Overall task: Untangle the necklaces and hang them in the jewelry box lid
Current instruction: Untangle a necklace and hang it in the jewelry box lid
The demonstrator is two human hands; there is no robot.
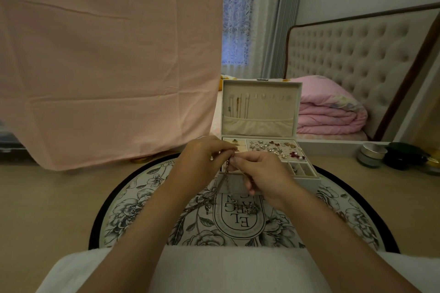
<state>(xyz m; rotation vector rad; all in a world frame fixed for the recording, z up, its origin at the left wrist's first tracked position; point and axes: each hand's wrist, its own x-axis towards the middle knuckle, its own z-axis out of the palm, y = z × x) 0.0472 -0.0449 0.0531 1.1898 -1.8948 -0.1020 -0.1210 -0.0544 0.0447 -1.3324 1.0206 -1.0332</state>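
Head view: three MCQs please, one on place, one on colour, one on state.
1. Where in the jewelry box lid do the hung chains sit? A left side; B right side; C middle.
2. The folded quilt is: A blue; B pink; C green.
3. The tangled necklaces are: A lying untouched; B pinched by left hand and right hand; C held by the left hand alone.

1 A: the chains hang from the leftmost hooks, and the hooks to their right are bare.
2 B: it is plainly pink.
3 B: fingers of both hands meet on the chains, which dangle below them.
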